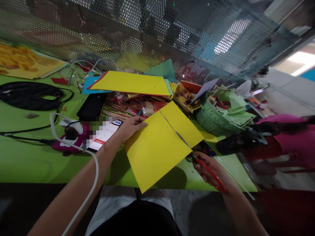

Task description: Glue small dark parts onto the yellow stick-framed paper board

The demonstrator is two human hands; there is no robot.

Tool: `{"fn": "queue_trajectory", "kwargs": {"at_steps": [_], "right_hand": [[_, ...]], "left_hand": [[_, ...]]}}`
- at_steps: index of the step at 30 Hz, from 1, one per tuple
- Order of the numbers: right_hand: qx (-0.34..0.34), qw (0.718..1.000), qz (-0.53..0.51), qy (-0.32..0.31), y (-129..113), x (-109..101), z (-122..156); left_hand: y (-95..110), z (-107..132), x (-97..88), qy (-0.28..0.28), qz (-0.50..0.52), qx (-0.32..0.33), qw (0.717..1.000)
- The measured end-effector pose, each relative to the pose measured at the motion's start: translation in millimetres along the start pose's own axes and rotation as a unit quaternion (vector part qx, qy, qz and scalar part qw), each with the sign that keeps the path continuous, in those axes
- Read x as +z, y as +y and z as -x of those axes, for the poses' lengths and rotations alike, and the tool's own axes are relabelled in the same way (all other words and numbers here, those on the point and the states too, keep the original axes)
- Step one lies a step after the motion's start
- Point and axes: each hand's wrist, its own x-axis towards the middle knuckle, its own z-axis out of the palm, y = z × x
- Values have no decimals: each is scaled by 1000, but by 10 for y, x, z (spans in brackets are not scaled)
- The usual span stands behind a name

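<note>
A yellow sheet of paper is held tilted above the green table. My left hand pinches its upper left edge, thumb on top. In my right hand are scissors with red handles, the fingers closed around them. Their blades lie along a slit that runs across the sheet from its right edge toward the far edge. A narrower yellow piece lies on the far right side of that slit. Part of the blades is hidden by the paper. Beneath my left wrist lies a lit phone.
A green basket of paper scraps stands at the right. More yellow sheets lie on a cluttered box at the back. A purple power strip, cables and a black pouch occupy the left. Perforated metal rises behind the green table.
</note>
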Motion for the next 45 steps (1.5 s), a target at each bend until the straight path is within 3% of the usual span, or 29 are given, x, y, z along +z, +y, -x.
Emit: {"fn": "queue_trajectory", "kwargs": {"at_steps": [7,15,26,45], "right_hand": [[12,1000,-9,25,-75,49,30],[11,999,48,-5,-167,59,23],[10,999,-18,30,-81,120,-49],[14,999,25,45,-31,113,-58]], "left_hand": [[-35,-18,-19,-13,-1,5,1000],[-28,-7,-11,-38,-34,2,999],[-88,-40,-51,-46,-33,1,998],[-66,-22,-29,-44,-29,6,999]]}}
